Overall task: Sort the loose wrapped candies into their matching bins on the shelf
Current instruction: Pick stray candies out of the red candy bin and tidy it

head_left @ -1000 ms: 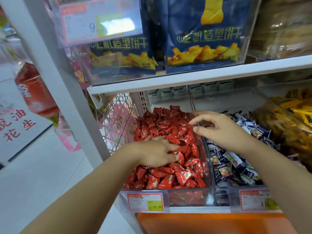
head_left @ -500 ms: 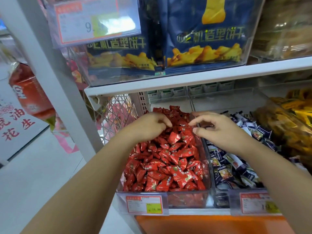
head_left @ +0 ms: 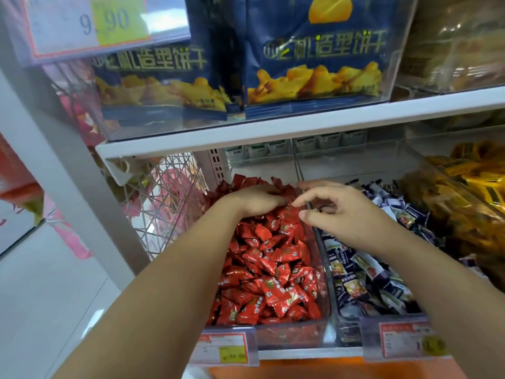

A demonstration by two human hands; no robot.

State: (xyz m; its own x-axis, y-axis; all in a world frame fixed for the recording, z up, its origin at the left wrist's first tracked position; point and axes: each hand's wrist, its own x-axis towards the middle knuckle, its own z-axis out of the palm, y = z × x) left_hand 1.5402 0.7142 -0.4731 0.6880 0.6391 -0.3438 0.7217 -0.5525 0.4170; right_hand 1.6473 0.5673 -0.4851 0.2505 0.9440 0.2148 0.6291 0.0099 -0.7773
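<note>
Shelf [head_left: 300,124]: white, upper board crossing the middle of the view, clear bins above and below it.
Blue snack bags [head_left: 317,64]: upright in a clear bin on the upper board, yellow pieces printed on the fronts.
Red-candy bin [head_left: 289,337]: clear, at the left end of the lower row, side by side with the dark-candy bin.
Dark-candy bin [head_left: 347,337]: clear, between the red-candy bin and the yellow packets.
Red candies [head_left: 270,269]: heaped in the red-candy bin, piled highest at the back.
Dark-wrapped candies [head_left: 363,280]: filling the dark-candy bin, navy and white wrappers mixed together.
Yellow packets [head_left: 475,181]: far right, behind a clear wall, partly blurred.
Wire basket [head_left: 166,192]: just left of the red-candy bin, something pink inside, too blurred to name.
Left hand [head_left: 257,201]: palm down on the back of the red heap, fingers curled into the wrappers, fingertips hidden. Grip: cannot tell whether clenched on a candy or on nothing.
Right hand [head_left: 338,212]: over the wall shared by the two candy bins, index finger stretched toward the back, other fingers loosely curled, thumb apart from them. Grip released, nothing seen in it.
Upper price tag [head_left: 90,26]: top left, yellow patch reading 9.90.
Lower price tags [head_left: 224,348]: one on the front of each candy bin, print too small to read.
</note>
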